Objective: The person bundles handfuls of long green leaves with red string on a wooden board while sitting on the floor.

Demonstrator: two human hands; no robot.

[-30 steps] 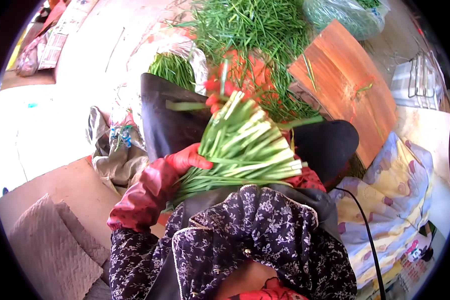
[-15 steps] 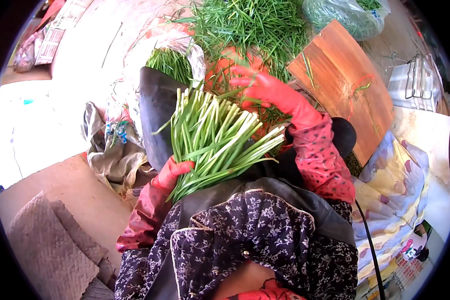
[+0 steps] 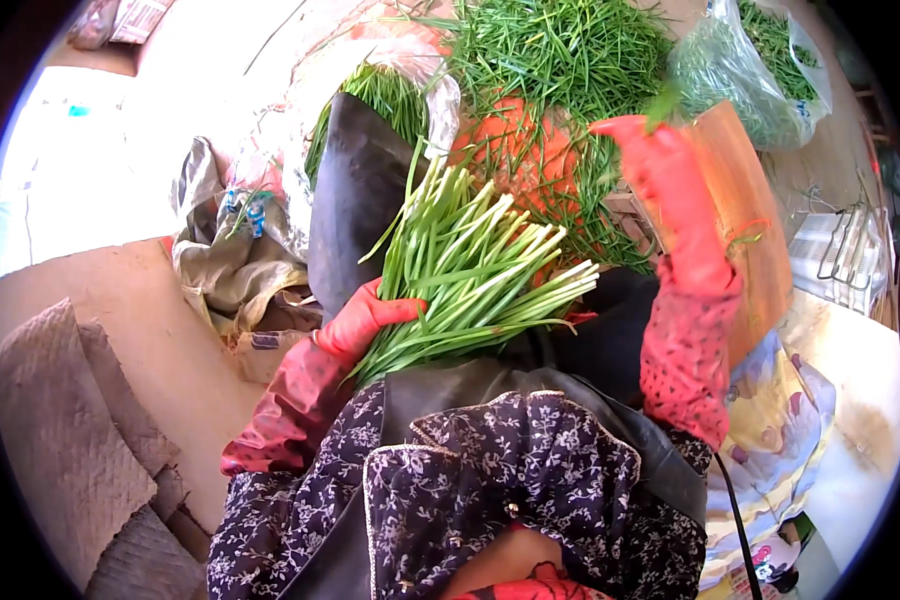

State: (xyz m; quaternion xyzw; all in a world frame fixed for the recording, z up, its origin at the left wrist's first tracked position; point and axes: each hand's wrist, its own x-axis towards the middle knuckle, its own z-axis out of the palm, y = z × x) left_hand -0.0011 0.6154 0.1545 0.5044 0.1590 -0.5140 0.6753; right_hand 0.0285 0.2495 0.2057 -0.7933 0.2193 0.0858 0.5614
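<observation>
Here, the two hands are staying well apart. The left hand [image 3: 370, 318], in a red glove, is clamping a bunch of green stems [image 3: 475, 265] on its eight o'clock side, near the dial's centre. The right hand [image 3: 658, 165] is hovering toward two o'clock; a blurred green bit [image 3: 662, 104] is showing there, whether gripped I cannot tell. Loose greens [image 3: 560, 65] are lying toward one o'clock.

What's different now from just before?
The right hand moved away from the green bundle, off to the right, toward the board. The head's view shifted a little too. The left hand still grips the bundle.
</observation>
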